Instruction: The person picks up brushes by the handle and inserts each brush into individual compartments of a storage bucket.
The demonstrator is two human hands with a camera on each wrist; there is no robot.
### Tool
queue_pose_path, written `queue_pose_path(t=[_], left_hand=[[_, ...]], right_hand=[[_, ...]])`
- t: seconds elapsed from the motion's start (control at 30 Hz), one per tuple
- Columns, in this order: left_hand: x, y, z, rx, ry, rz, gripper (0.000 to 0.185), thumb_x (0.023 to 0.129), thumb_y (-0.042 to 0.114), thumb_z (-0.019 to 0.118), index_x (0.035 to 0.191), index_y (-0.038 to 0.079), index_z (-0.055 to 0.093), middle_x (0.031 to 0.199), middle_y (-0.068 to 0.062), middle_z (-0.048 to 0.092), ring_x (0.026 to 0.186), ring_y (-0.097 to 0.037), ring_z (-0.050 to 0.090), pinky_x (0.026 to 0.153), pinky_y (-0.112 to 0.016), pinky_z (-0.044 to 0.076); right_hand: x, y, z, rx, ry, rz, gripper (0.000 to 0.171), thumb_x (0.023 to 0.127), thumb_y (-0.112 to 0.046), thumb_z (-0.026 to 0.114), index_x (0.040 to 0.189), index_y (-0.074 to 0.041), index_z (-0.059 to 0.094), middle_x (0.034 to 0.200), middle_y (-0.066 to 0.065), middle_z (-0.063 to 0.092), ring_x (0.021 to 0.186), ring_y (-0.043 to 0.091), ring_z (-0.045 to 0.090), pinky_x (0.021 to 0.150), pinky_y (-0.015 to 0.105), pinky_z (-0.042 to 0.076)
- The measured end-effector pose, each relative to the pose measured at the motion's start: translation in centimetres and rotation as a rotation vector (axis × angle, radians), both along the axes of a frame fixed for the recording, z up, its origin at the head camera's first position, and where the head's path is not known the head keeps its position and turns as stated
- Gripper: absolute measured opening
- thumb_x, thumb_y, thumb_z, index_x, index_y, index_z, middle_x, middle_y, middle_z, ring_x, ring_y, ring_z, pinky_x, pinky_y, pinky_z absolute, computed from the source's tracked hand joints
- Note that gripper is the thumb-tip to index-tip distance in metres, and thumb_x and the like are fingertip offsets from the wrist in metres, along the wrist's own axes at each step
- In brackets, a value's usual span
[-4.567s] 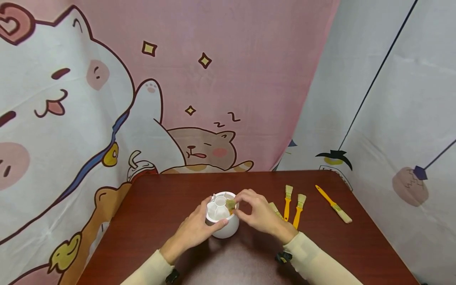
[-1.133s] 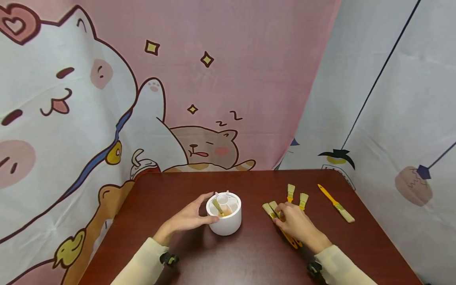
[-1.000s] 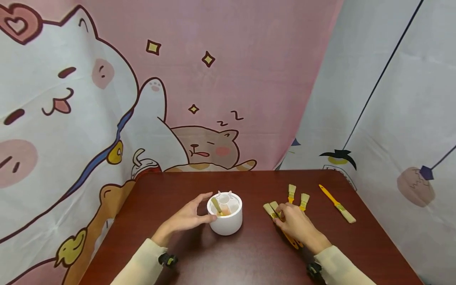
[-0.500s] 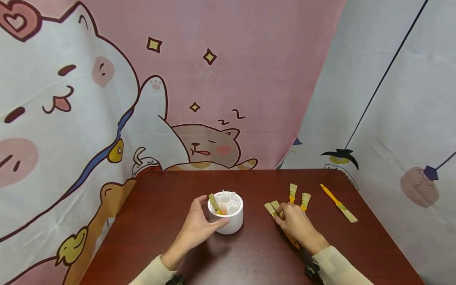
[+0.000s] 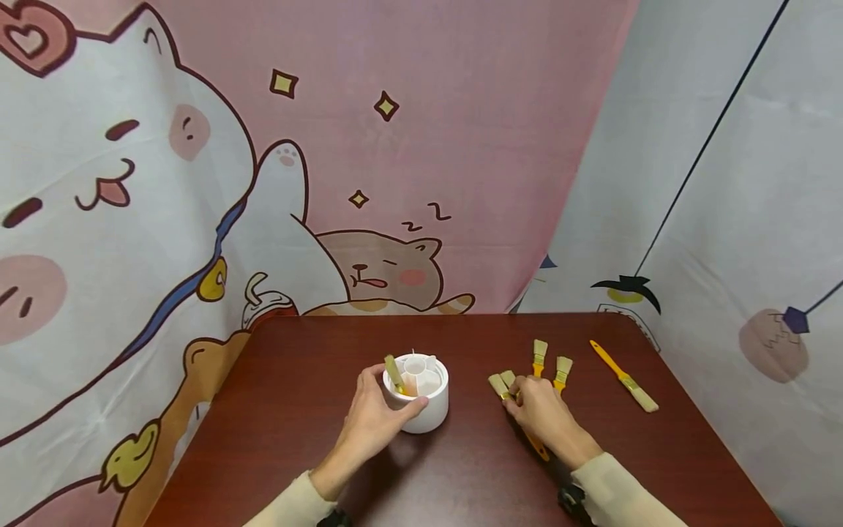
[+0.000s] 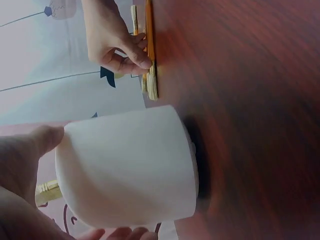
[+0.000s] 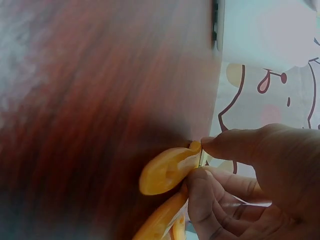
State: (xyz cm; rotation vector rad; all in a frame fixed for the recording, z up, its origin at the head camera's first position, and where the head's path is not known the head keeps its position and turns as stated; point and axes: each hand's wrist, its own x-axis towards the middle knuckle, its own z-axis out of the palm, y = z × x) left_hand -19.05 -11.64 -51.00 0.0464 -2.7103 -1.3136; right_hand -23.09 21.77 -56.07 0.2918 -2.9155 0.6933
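Note:
A white round holder (image 5: 431, 417) with inner compartments stands on the table. My left hand (image 5: 369, 428) grips it from the left, thumb at the near rim and fingers round the far side. Inside, a paintbrush (image 5: 394, 372) leans to the left, bristles up. To the right, my right hand (image 5: 546, 417) pinches a flat paintbrush (image 7: 167, 172) between thumb and forefinger near its metal band. That brush has a yellow handle and pale bristles, and lies low along the tabletop. Close beside it is a second brush (image 5: 508, 378), partly hidden by the hand.
Two more brushes, a farther one (image 5: 540, 351) and a nearer one (image 5: 563, 366), lie just beyond my right hand. Another brush (image 5: 622, 377) lies slantwise at the right of the dark red table (image 5: 316, 351). Cartoon-printed cloth (image 5: 487, 146) hangs behind the table.
My right hand has left the holder for the brushes on the right; the brush formerly at its fingers stands in the holder. The holder has turned, and my left hand has closed round it again.

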Motion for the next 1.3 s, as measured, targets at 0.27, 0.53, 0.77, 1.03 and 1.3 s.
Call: queue_pose_path(t=[0.27,0.53,0.77,1.03,1.3], left_hand=[[-1.3,-2.2,0.6,0.078,-0.022,-0.177,0.096,0.084,0.046,0.104,0.156,0.003,0.056,0.142,-0.015,0.070,0.121,-0.029,0.071,0.099,-0.043,0.059],[-2.7,-4.0,0.5,0.155,-0.094,-0.316,0.091,0.088,0.035,0.103,0.159,0.004,0.056,0.148,-0.015,0.074,0.129,-0.031,0.078,0.104,-0.047,0.066],[-4.1,-5.2,0.3,0.156,-0.141,-0.410,0.101,0.091,0.034,0.100,0.173,0.009,0.048,0.163,-0.016,0.068,0.154,-0.041,0.064,0.119,-0.065,0.059],[-4.6,-5.7,0.2,0.180,-0.169,-0.458,0.103,0.093,0.032,0.097,0.177,0.009,0.043,0.169,-0.018,0.063,0.159,-0.042,0.058,0.124,-0.067,0.055],[-4.7,-5.7,0.3,0.203,-0.167,-0.488,0.100,0.095,0.029,0.096,0.177,0.009,0.043,0.171,-0.019,0.061,0.160,-0.043,0.057,0.123,-0.065,0.057]], right_hand=[[-0.2,-0.3,0.4,-0.002,-0.025,-0.019,0.018,0.098,-0.013,0.094,0.104,-0.005,0.079,0.088,0.005,0.077,0.071,0.011,0.064,0.063,0.033,0.058],[-0.2,-0.5,0.5,-0.040,-0.063,-0.034,0.023,0.096,-0.013,0.097,0.102,-0.007,0.076,0.084,0.000,0.074,0.072,0.011,0.065,0.064,0.033,0.058],[-0.3,-0.7,0.4,-0.069,-0.078,-0.045,0.023,0.093,-0.013,0.099,0.103,-0.004,0.080,0.083,0.000,0.073,0.072,0.012,0.066,0.066,0.033,0.060],[-0.5,-0.5,0.1,-0.105,-0.082,-0.057,0.022,0.092,-0.011,0.100,0.098,-0.005,0.080,0.083,0.001,0.075,0.075,0.011,0.068,0.070,0.035,0.064],[-0.5,-0.4,0.0,-0.143,-0.062,-0.041,0.023,0.090,-0.008,0.100,0.099,-0.006,0.079,0.082,0.000,0.078,0.073,0.009,0.069,0.068,0.032,0.064]])
